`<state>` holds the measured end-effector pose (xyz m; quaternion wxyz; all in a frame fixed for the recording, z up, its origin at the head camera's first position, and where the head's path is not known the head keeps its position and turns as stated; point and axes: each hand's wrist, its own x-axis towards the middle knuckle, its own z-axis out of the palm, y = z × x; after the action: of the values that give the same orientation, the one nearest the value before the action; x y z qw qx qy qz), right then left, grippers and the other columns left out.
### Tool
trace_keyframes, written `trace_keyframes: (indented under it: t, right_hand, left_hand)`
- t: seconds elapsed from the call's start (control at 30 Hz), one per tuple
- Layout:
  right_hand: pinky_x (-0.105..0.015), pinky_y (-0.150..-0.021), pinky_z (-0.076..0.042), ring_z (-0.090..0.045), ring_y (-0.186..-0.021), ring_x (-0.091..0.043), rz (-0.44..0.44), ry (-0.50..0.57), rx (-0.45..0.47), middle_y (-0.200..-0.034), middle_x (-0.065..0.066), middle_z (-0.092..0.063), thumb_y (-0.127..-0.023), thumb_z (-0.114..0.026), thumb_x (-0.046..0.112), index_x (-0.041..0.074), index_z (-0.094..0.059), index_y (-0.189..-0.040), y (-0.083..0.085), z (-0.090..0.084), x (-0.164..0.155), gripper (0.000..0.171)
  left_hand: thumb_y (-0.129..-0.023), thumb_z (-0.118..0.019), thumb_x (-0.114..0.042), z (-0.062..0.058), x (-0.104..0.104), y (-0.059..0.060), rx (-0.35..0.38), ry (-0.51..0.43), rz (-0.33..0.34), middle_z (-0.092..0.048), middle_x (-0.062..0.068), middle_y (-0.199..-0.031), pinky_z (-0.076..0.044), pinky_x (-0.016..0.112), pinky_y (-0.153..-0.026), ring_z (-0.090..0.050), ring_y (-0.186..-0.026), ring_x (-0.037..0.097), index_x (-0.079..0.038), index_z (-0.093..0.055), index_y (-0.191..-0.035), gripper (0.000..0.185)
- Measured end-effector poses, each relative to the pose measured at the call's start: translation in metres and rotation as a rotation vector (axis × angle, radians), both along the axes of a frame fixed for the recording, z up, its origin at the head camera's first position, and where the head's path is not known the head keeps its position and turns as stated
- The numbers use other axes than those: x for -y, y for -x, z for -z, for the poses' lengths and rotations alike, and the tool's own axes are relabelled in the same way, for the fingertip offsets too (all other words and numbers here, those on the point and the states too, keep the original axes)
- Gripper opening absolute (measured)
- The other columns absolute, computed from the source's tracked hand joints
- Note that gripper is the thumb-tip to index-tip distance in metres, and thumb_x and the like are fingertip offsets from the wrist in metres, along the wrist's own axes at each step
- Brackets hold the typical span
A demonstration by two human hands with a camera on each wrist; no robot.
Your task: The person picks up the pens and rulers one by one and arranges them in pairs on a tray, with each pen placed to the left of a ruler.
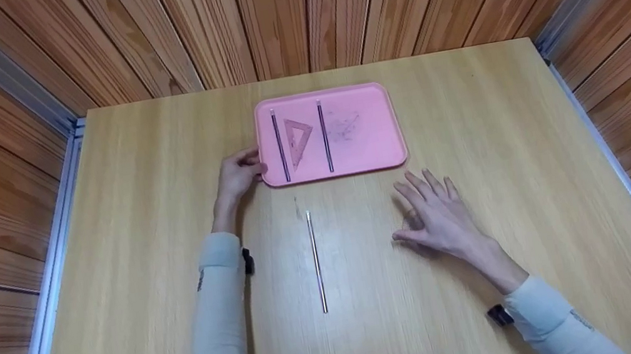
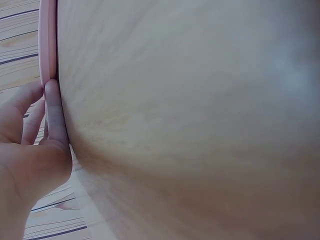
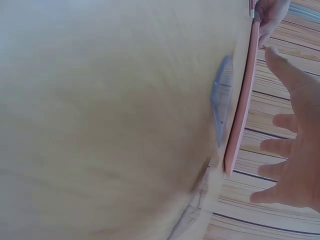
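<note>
From my remote station, the head view shows a wooden table (image 1: 145, 261) with a pink tray (image 1: 373, 142) sitting in the upper middle of the frame. My left hand (image 1: 238, 175) is at the tray's left edge, near its lower left corner, fingers curled against the rim; the left wrist view shows fingertips (image 2: 52, 107) pressed to the pink edge (image 2: 47, 40) at the upper left of that frame, so I read it as grasping the tray. My right hand (image 1: 432, 212) is released, fingers spread and straight, lower right of the tray and apart from it, holding nothing; I cannot tell whether it touches the table or hangs just over it. In the right wrist view the same hand (image 3: 295, 165) fills the right side, with the tray's edge (image 3: 242, 110) running down the frame beside it.

On the tray lie two dark pens (image 1: 280, 144) set lengthwise, with a clear triangle ruler (image 1: 298, 140) between them, all in the tray's left half. A faint second clear shape (image 1: 343, 126) lies to the right of them, too pale to identify. A slim silver stick (image 1: 316, 262) lies alone on the table below the tray, between my two forearms, pointing toward the tray.
</note>
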<state>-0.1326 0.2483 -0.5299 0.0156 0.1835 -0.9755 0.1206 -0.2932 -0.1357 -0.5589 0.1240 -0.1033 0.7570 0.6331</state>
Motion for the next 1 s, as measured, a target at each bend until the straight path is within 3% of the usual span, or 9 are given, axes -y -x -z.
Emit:
trace_keyframes:
  t: [0.23,0.47,0.7,1.0]
  right_hand:
    - [-0.069,-0.110,-0.030,-0.034,-0.140,-0.050,0.023,0.007,0.015,-0.154,-0.021,-0.039,-0.073,-0.077,0.063,0.013,-0.043,-0.150,-0.023,0.005,-0.008,0.098]
    - [-0.059,-0.093,-0.047,-0.048,-0.122,-0.046,0.070,0.033,0.099,-0.145,-0.023,-0.048,-0.075,-0.082,0.049,0.009,-0.053,-0.142,-0.041,0.009,-0.007,0.084]
    - [-0.058,-0.082,-0.054,-0.053,-0.110,-0.050,0.100,0.047,0.168,-0.137,-0.028,-0.050,-0.077,-0.082,0.025,0.002,-0.059,-0.132,-0.039,0.000,0.003,0.065]
    - [-0.052,-0.068,-0.057,-0.058,-0.097,-0.049,0.080,-0.049,0.118,-0.135,-0.030,-0.052,-0.074,-0.074,0.020,0.001,-0.060,-0.130,-0.041,0.002,0.010,0.061]
  left_hand:
    - [-0.091,-0.065,-0.002,0.001,0.000,-0.004,0.000,0.002,0.003,-0.062,0.010,-0.109,-0.058,0.026,-0.076,-0.062,-0.090,0.019,-0.011,-0.062,-0.134,0.045]
    - [-0.091,-0.065,-0.002,0.000,0.000,-0.005,0.002,0.010,-0.003,-0.062,0.010,-0.109,-0.058,0.028,-0.078,-0.062,-0.091,0.020,-0.012,-0.062,-0.134,0.045]
    - [-0.091,-0.064,-0.001,-0.003,0.000,-0.001,-0.010,0.017,0.007,-0.062,0.012,-0.110,-0.058,0.029,-0.078,-0.062,-0.090,0.020,-0.010,-0.062,-0.135,0.044]
    - [-0.089,-0.066,-0.001,-0.002,-0.003,0.000,0.009,0.034,-0.006,-0.061,0.009,-0.105,-0.058,0.025,-0.073,-0.061,-0.087,0.018,-0.010,-0.063,-0.134,0.046]
